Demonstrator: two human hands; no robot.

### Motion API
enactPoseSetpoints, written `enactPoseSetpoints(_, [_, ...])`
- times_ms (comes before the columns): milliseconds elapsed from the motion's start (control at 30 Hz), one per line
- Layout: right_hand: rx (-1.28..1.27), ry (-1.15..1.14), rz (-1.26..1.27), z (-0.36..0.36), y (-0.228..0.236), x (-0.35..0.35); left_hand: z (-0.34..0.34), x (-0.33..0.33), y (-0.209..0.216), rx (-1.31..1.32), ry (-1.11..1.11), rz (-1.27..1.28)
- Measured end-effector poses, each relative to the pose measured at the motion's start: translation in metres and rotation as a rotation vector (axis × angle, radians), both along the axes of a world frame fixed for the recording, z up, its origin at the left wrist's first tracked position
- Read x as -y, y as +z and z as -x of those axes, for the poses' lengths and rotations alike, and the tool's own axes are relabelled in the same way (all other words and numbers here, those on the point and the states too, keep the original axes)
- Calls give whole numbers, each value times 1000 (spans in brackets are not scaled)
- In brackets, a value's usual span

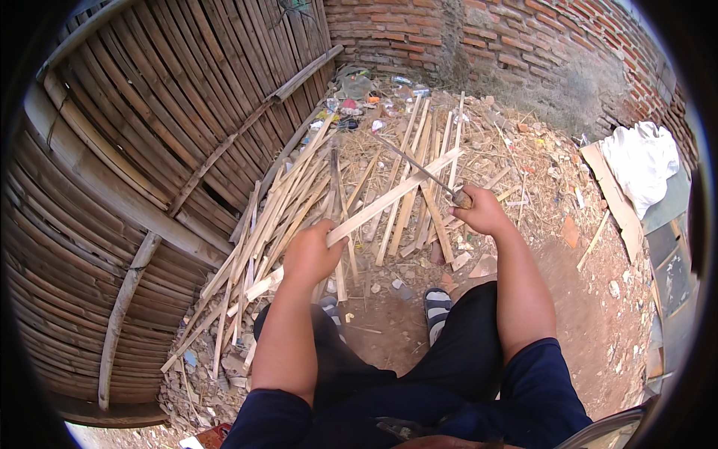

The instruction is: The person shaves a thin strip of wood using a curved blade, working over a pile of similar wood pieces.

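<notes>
My left hand (309,254) is closed round a pale wooden strip (396,193), which slants up to the right and also shows below my wrist. In my right hand (482,212) is a long knife (422,169), its brown handle in my fist. The thin dark blade points away to the upper left and crosses over the strip in this view; whether it touches the wood I cannot tell. Beneath and beyond my hands lie several loose wooden strips (288,191), piled more thickly on the left.
A bamboo slat wall (202,97) rises on the left, and a brick wall (516,37) stands at the back. Rubble and litter (348,105) cover the ground. On the right are a white sack (642,166), a cardboard piece (609,194) and grey panels (669,258).
</notes>
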State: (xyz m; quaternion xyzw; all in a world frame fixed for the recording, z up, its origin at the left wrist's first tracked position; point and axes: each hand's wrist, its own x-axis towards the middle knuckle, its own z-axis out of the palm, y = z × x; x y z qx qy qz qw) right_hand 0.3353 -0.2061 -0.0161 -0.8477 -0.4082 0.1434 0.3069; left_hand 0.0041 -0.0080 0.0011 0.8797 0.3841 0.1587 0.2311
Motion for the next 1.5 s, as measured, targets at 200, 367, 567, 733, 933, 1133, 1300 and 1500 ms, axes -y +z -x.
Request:
enactPoseSetpoints(200, [126, 179, 95, 22, 13, -12, 1, -1, -1, -10, 2, 8])
enactPoseSetpoints(367, [197, 318, 117, 41, 9, -22, 1, -1, 0, -75, 0, 6])
enactPoseSetpoints(567, [94, 285, 67, 29, 13, -17, 1, 4, 4, -51, 10, 19])
enactPoseSetpoints(733, [33, 80, 8, 1, -5, -5, -2, 2, 3, -66, 8, 11])
enactPoseSetpoints(933, [86, 139, 79, 17, 8, -11, 1, -1, 0, -60, -3, 2])
enactPoseSetpoints(1133, [130, 272, 142, 30, 10, -21, 1, 2, 5, -90, -10, 2])
enactPoseSetpoints(1300, [139, 296, 119, 28, 7, -19, 0, 1, 1, -90, -13, 20])
enactPoseSetpoints(1500, [132, 299, 110, 26, 4, -19, -1, 2, -1, -94, -19, 15])
